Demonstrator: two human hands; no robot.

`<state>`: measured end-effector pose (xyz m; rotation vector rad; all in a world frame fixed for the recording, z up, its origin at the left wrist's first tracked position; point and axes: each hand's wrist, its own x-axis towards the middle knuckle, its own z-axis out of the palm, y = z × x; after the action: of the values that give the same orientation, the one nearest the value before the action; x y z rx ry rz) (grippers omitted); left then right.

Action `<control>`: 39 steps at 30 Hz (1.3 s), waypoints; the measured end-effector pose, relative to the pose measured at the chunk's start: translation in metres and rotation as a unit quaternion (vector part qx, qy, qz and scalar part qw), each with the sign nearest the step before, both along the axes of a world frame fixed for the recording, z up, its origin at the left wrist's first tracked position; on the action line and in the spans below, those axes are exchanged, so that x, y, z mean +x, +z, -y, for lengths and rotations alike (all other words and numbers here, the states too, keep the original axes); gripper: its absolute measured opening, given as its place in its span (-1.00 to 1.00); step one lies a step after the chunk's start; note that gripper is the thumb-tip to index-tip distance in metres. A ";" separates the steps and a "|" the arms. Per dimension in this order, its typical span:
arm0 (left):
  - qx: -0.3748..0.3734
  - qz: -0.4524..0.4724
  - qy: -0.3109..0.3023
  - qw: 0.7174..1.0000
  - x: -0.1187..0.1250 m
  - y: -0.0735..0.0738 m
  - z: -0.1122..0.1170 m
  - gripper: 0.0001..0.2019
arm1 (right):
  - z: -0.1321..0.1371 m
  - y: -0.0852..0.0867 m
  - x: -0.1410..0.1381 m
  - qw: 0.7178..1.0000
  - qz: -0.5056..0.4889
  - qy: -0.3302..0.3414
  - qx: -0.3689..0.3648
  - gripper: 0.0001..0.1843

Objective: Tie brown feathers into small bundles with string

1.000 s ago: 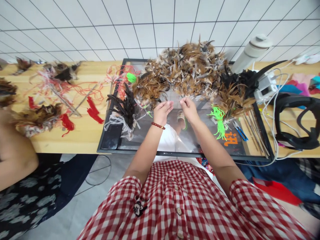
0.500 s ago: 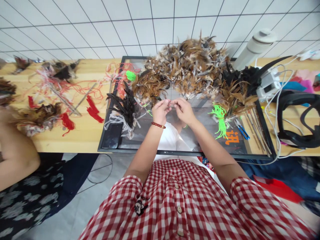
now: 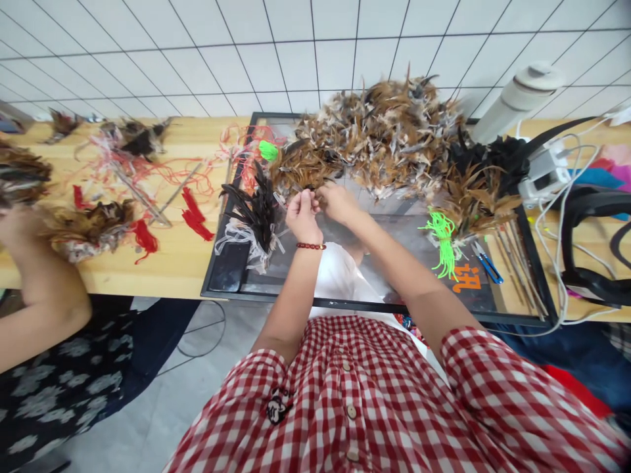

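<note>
**Feather Station: Gathering Appears Partial**

Your hands are over the middle of the black-framed panel (image 3: 365, 306). Your left hand (image 3: 303, 217) has its fingers pressed together; any item between them is too small to confirm. Your right hand (image 3: 340, 202) has its fingers curled beside the smaller feather pile (image 3: 303, 165); you cannot tell whether they pinch anything. Progress, as judged: the black feather bundle (image 3: 252, 211) at the panel's left side appears gathered; the brown feather heap (image 3: 384, 135) along its far edge seems left to sort. The heap looks fluffy, brown mixed with grey and white.
</note>
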<state>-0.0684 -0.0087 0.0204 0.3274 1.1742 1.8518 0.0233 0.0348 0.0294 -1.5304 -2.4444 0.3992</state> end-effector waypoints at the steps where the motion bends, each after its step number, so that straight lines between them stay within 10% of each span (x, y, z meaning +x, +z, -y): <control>1: -0.005 0.006 -0.007 1.000 0.002 -0.001 0.000 -0.76 | -0.008 0.004 0.007 1.000 0.012 -0.021 0.016 -0.69; 7: -0.029 0.038 -0.054 0.997 0.012 -0.006 0.001 -0.79 | -0.042 0.007 0.085 0.982 0.078 -0.140 0.104 -0.59; 20: -0.021 0.027 -0.082 0.996 0.023 -0.013 0.007 -0.76 | 0.022 -0.013 0.166 0.968 -0.086 -0.215 0.100 -0.49; 25: -0.026 0.014 -0.080 0.996 0.024 -0.014 0.006 -0.78 | -0.005 -0.023 0.146 0.952 -0.043 -0.300 0.035 -0.31; 31: -0.036 0.000 -0.082 0.996 0.023 -0.015 0.006 -0.74 | 0.002 -0.019 0.113 0.978 -0.053 -0.202 0.010 -0.47; 39: -0.039 -0.015 -0.092 0.995 0.027 -0.014 0.008 -0.73 | -0.027 -0.018 0.192 0.886 -0.001 -0.464 -0.022 -0.40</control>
<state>-0.0418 -0.0165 0.0060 0.4062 1.1932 1.6428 0.2149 0.0621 0.0116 -2.4416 -1.4139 0.2457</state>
